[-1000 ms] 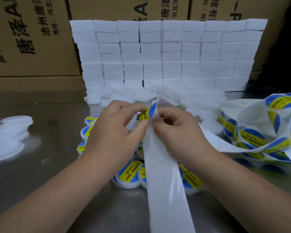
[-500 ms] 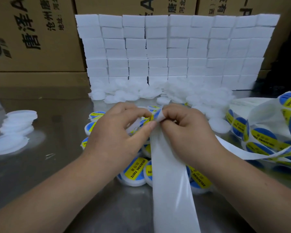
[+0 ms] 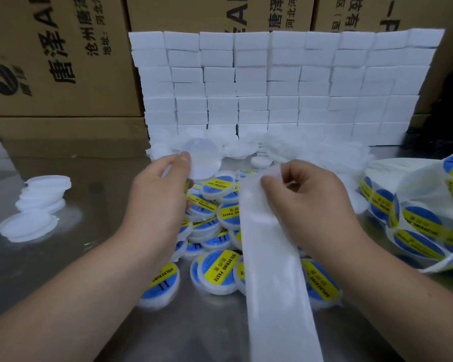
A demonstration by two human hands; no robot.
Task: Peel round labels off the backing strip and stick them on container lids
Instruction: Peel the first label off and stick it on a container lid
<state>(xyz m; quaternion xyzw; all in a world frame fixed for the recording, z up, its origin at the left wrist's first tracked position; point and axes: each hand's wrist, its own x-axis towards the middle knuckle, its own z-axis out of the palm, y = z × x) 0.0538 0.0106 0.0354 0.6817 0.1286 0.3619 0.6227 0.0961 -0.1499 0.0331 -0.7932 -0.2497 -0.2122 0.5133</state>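
One metal table (image 3: 89, 205), cartons (image 3: 50, 61) behind: left fingers (image 3: 182, 160) hold a blank lid (image 3: 205, 159), right fingers (image 3: 289, 175) pinch backing strip (image 3: 270, 257).

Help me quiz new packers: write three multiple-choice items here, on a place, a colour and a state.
1. The plain white lids lie: A) left of the left hand; B) atop foam blocks; C) on a box.
2. The stuck labels are: A) red; B) blue and yellow; C) green.
3. The right hand: A) lies flat; B) grips a box; C) pinches the backing strip.
1 A: they sit on the table at far left. 2 B: the labelled lids show it. 3 C: it nips the strip's top edge.
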